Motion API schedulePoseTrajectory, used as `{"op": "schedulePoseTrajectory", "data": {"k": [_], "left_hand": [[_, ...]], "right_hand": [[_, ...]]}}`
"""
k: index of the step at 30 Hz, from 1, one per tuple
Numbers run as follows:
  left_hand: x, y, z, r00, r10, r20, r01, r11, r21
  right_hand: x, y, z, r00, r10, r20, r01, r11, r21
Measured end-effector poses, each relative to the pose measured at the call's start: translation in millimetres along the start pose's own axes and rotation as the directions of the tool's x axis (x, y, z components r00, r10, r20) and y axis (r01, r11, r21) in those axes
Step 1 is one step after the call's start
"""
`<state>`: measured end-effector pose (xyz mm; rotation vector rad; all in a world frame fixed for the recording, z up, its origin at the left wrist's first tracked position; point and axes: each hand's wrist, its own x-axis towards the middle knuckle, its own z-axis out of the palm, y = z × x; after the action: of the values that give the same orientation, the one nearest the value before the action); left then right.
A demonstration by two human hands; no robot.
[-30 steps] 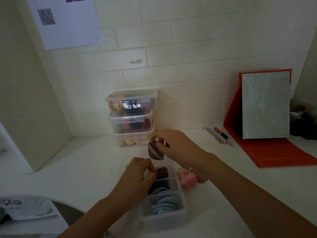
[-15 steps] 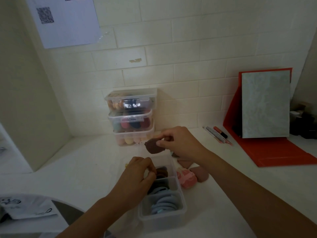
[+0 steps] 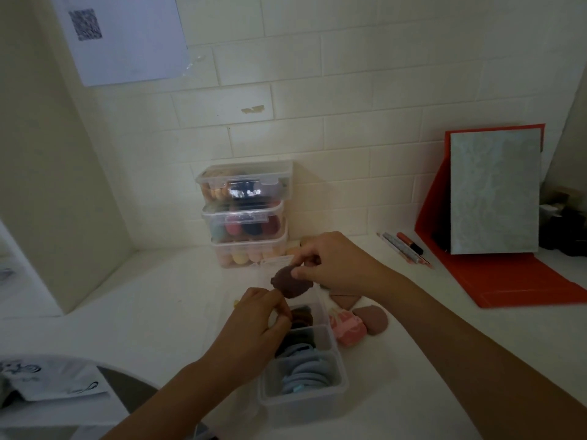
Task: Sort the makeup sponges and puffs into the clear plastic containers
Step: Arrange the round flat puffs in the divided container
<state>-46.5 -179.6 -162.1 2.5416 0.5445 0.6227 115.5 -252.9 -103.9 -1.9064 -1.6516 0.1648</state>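
Nearest to me, bottom left, there's some white printed fabric or paper [image 3: 47, 379] cut off by the frame edge, can't tell what it is. Right in front sits the open clear container [image 3: 336, 387] on the white surface [image 3: 158, 312]. Its near compartment has a row of soft round blue puffs [image 3: 305, 373] standing on edge, with darker ones behind them that are half hidden by my left hand [image 3: 254, 325]. That hand is at the container's left side with its fingers curled in. I honestly can't tell if it's gripping the rim, pinching something or nothing.

Just above the far end of the container, my right hand [image 3: 333, 265] pinches a flat brown puff [image 3: 290, 282] by its edge, up in the air.

To the right of the container there's a pink sponge [image 3: 347, 327] touching the wall and a brown teardrop sponge [image 3: 371, 319] beside it. Plenty of bare surface left and right of that.

Further back, a stack of three lidded clear containers [image 3: 247, 214] stands against the tiled wall, with blurry colourful sponges inside. A few pens [image 3: 403, 249] lie near a red stand [image 3: 508, 274]. A sheet of paper [image 3: 127, 36] is on the wall, cut off at the top.
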Motion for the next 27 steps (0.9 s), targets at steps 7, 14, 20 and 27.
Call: {"op": "schedulePoseTrajectory", "data": {"k": [7,14,20,27], "left_hand": [[-0.6,3.2,-1.6,1.000,0.009,-0.019,-0.009,1.000,0.006],[-2.7,5.4,-2.4,0.999,0.044,-0.019,-0.043,0.998,0.054],[-3.0,7.9,-4.0,0.999,0.028,0.017,-0.029,0.997,0.065],[15.1,3.9,-14.2,0.939,-0.095,0.331,-0.010,0.953,0.303]], "right_hand": [[-1.9,-2.5,15.8,0.994,-0.064,0.084,0.088,0.939,-0.332],[-6.9,-6.0,8.8,0.969,-0.001,0.247,0.096,0.922,-0.375],[-4.8,1.1,11.5,0.928,0.095,0.360,0.016,0.956,-0.292],[-4.5,10.7,-10.6,0.960,0.060,0.275,-0.064,0.998,0.003]]}}
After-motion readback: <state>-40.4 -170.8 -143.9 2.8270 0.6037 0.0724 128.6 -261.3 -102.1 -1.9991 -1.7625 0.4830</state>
